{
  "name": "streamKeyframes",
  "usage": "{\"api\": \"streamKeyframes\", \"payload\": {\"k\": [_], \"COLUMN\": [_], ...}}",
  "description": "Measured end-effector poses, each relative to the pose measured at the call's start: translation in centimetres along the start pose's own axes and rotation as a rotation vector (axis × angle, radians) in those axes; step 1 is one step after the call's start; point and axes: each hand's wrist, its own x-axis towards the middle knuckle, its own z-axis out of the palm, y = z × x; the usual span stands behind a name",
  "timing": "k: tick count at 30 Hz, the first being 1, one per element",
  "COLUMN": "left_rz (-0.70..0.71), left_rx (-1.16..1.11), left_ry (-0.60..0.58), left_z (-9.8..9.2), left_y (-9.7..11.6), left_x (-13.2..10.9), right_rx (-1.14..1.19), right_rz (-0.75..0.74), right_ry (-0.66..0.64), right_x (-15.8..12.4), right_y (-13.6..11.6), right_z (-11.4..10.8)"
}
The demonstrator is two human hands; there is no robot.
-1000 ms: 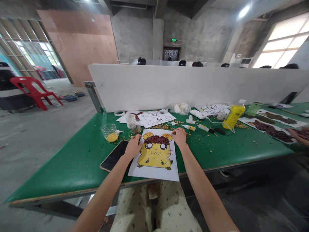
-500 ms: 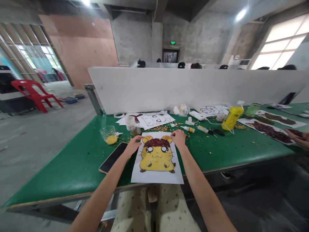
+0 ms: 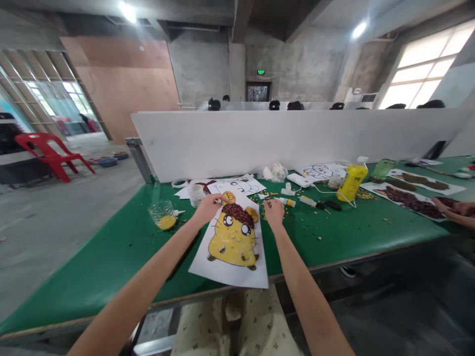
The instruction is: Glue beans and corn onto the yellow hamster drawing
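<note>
A white sheet with a yellow hamster picture (image 3: 232,242) is tilted near the table's front edge. Dark red bean-like pieces cover the hamster's forehead, and kernel-like pieces fill its ears. My left hand (image 3: 208,210) pinches the sheet's upper left, beside one ear. To the right of the sheet, my right hand (image 3: 274,213) is off the paper with its fingers curled together; what they hold, if anything, is hidden. A small glue bottle (image 3: 287,202) with a yellow label lies just beyond its fingertips. Partly hidden under my left forearm and the sheet is a dark phone (image 3: 185,254).
A clear cup of yellow grains (image 3: 166,222) stands left. Drawing sheets (image 3: 237,186), a plastic bag (image 3: 273,172) and scattered kernels lie behind. Rightward are another small bottle (image 3: 307,200), a yellow bottle (image 3: 352,183) and another person's hand (image 3: 451,212). A white partition (image 3: 297,141) borders the table.
The hamster sheet has turned clockwise and shifted left, with my left hand on it. My right hand has let go of its upper right corner. The camera view has tilted slightly up.
</note>
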Motion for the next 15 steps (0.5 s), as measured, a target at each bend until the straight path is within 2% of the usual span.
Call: {"api": "streamKeyframes", "payload": {"k": [4,7,15], "left_rz": [0.068,0.095,0.193], "left_rx": [0.146,0.23,0.327], "left_ry": [0.022,0.031,0.081], "left_z": [-1.5,-2.1,-3.8], "left_y": [3.6,5.3,6.5], "left_x": [1.8,2.7,5.8], "right_rx": [0.086,0.167,0.436], "right_rz": [-0.017,-0.041,-0.034], "right_ry": [-0.028,-0.072,-0.236], "right_x": [0.4,0.5,0.5], "right_y": [0.1,0.1,-0.2], "right_z": [0.6,0.9,1.1]}}
